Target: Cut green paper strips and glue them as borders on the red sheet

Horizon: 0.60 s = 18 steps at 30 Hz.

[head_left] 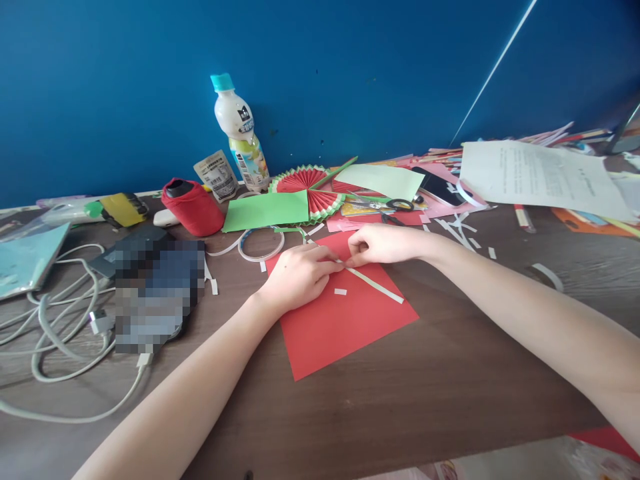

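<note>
A red sheet of paper (pixel 320 340) lies flat at a slant on the brown table. Across it runs a narrow pale strip of tape (pixel 377 285), its free end pointing toward the sheet's right corner. My left hand (pixel 306 277) rests on the red sheet, fingers curled and closed at the strip's near-middle part. Just right of it, my right hand (pixel 380 244) pinches at the same spot with thumb and forefinger, the fingertips of both hands almost touching. A small white scrap (pixel 341 291) sits on the sheet below the strip.
Behind the hands are a tape roll (pixel 260 245), green paper (pixel 270 210), a red-and-green folded paper fan (pixel 300 180), scissors (pixel 397 205) and white offcuts (pixel 457 230). A bottle (pixel 243 140) stands against the blue wall. Cables (pixel 45 320) and a pixelated dark device (pixel 160 293) lie left.
</note>
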Motion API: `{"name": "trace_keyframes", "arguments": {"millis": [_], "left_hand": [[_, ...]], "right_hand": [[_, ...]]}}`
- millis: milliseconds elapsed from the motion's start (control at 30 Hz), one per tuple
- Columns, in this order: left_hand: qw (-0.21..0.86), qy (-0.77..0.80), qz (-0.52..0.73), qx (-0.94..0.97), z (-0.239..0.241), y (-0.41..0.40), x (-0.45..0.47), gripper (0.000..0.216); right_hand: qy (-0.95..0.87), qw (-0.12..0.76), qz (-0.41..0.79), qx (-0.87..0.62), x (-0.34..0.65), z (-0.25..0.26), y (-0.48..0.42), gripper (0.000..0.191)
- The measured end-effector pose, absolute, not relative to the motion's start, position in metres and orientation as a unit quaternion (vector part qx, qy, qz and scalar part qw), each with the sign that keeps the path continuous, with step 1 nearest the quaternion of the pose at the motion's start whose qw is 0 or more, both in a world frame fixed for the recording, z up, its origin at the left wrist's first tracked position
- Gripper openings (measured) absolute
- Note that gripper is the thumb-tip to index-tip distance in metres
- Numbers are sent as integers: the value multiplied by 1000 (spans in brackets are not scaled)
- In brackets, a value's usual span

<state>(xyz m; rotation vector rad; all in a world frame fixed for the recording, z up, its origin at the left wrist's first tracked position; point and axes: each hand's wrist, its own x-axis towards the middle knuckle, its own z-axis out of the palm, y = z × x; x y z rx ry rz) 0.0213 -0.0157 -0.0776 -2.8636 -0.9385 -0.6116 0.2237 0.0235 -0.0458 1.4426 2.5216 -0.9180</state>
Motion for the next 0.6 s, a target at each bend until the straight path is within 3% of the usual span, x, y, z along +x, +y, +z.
{"name": "trace_keyframes", "arguments": {"millis": [200, 467, 600], "left_hand": [[-42, -319, -210, -923, -77, -14, 21, 38], [-60, -326, -199, -922, -74, -15, 21, 41], [-146, -361, -228, -892, -70, -14, 20, 49]], "right_hand": [[845, 50, -285, 449, 225, -42, 24, 32], [840, 118, -310, 430, 225, -30, 23, 29], [841, 71, -334, 419, 229, -34, 27, 29]]}}
